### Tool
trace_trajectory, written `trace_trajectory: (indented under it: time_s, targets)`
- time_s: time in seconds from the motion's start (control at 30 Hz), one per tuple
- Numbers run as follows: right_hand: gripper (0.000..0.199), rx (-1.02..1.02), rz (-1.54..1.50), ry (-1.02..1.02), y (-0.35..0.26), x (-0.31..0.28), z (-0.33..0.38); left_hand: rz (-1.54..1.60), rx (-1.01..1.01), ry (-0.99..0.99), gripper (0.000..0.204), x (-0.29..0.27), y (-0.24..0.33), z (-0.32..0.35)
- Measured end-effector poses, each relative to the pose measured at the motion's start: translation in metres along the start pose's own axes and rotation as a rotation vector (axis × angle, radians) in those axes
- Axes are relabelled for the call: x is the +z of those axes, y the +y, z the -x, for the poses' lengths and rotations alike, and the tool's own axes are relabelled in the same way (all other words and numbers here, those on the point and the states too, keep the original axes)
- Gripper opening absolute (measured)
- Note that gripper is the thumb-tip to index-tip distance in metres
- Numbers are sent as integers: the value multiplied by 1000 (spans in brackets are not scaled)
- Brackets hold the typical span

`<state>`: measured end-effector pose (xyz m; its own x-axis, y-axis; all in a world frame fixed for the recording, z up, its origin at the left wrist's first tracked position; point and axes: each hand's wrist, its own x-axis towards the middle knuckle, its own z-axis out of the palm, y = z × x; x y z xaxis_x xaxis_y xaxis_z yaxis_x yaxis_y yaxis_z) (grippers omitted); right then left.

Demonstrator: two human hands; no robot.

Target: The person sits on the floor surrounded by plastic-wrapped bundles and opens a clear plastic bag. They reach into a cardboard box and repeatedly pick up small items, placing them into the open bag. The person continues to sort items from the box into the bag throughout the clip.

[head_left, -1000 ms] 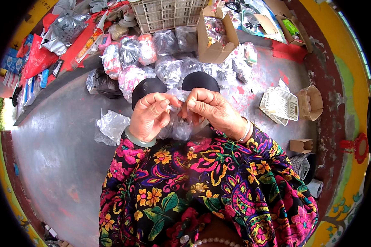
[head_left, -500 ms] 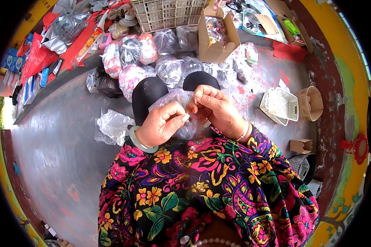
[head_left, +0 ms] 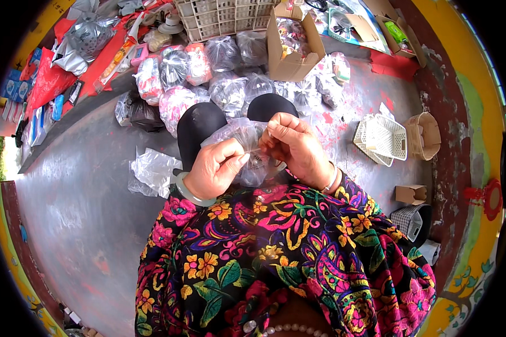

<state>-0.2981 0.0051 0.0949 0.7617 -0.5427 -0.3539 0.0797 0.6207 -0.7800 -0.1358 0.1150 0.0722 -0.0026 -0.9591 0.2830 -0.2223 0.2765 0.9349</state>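
Observation:
A clear plastic bag [head_left: 247,132] rests in my lap between my black-clad knees, with something dark showing faintly inside its lower part. Above it my left hand [head_left: 215,167] is closed, thumb and forefinger pinched together. My right hand [head_left: 299,147] also pinches, its thumb against the forefinger and the other fingers curled. Between the two sets of fingertips runs a thin pale strand, held just over the bag. Whether it belongs to the bag or is a separate tie, I cannot tell.
Several filled plastic bags [head_left: 228,92] lie beyond my knees, beside an open cardboard box [head_left: 289,70] and a plastic crate [head_left: 222,22]. White baskets [head_left: 379,140] and a brown container [head_left: 423,136] stand to the right. A crumpled clear bag [head_left: 152,173] lies to the left.
My left hand has shifted slightly left, so the fingertips are a little farther apart. The right hand has barely moved, and the bag stays in my lap.

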Motion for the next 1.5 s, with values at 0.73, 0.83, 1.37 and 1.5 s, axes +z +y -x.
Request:
trace_trajectory:
  time_s: [0.73,0.83,1.37,1.5]
  targets:
    - [19,-134,684,-229,1,14,-11,109,-184,261,25,15,-17,6]
    - [15,-221,691,-275,15,3,-21,166,-170,261,25,16,-12,4]
    - [5,41,599,-152,12,-1,-31,-172,226,223,19,11,-7,-3]
    - [5,38,660,-114,15,-3,-31,-344,291,320,25,11,-4,-6]
